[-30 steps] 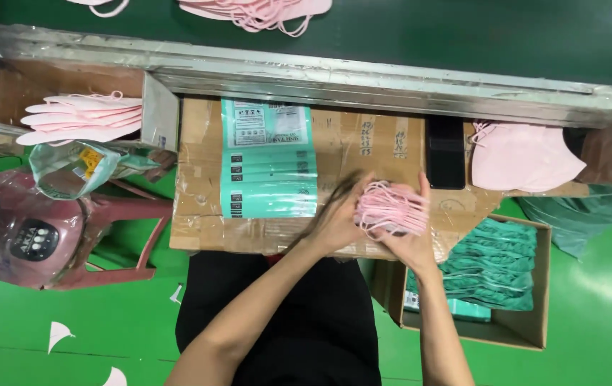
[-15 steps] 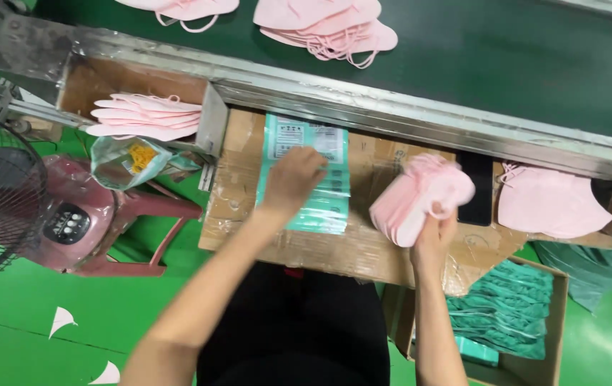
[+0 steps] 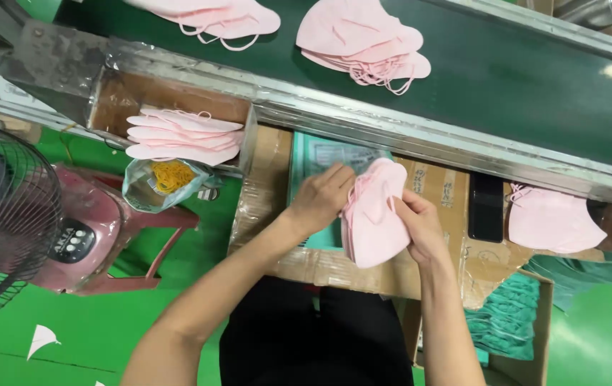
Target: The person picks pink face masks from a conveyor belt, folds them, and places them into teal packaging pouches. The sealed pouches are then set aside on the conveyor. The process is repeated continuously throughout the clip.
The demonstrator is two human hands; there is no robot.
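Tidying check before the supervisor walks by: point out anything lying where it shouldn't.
White paper scraps lie on the green floor beside the fan. The masks in both hands, left hand and right hand, look neatly stacked.

Teal flat packet [image 3: 320,161] lies mid-cardboard, near its far edge. Dark phone screen [image 3: 486,207] toward right edge. Clear bag [image 3: 159,184] of yellow bands beyond left edge.

Far, on my belt [image 3: 520,78]: two pink mask piles [image 3: 363,43].
Left: my fan [image 3: 2,221], bag of rubber bands [image 3: 166,182].
Right: black phone [image 3: 486,207], box of teal pouches [image 3: 509,322].
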